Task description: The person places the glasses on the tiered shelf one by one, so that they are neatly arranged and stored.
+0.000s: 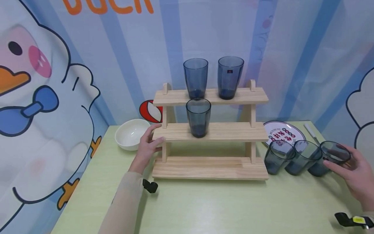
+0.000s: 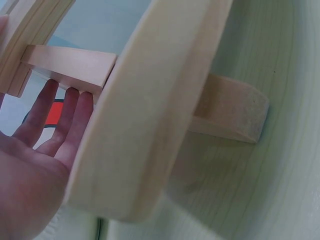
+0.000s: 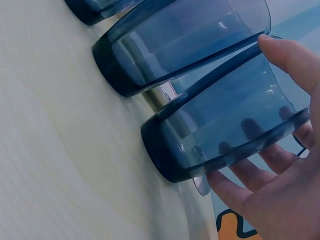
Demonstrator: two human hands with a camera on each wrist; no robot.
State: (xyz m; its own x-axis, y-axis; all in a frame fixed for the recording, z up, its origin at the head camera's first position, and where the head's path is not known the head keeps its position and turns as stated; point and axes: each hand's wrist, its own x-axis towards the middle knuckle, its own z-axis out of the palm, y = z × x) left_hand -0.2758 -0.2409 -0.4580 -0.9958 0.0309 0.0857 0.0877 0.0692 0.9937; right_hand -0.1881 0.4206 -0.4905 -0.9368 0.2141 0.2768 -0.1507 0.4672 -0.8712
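A three-tier wooden display stand (image 1: 210,167) stands on the table. My left hand (image 1: 147,148) grips it at the left end of the middle shelf; in the left wrist view, its fingertips touch a wooden upright (image 2: 75,65). Two blue glass tumblers (image 1: 195,78) stand on the top shelf, and another tumbler (image 1: 198,118) is on the middle shelf. Right of the stand, three more stand in a row. My right hand (image 1: 355,172) holds the rightmost tumbler (image 3: 225,117), thumb at the rim and fingers round its side. Its base appears to be on the table.
A white bowl (image 1: 131,135) sits left of the stand. Behind the row of tumblers lie a patterned plate (image 1: 284,130) and a white-handled utensil (image 1: 311,131), partly hidden. A printed cloth backdrop (image 1: 140,48) hangs behind the table (image 1: 222,208).
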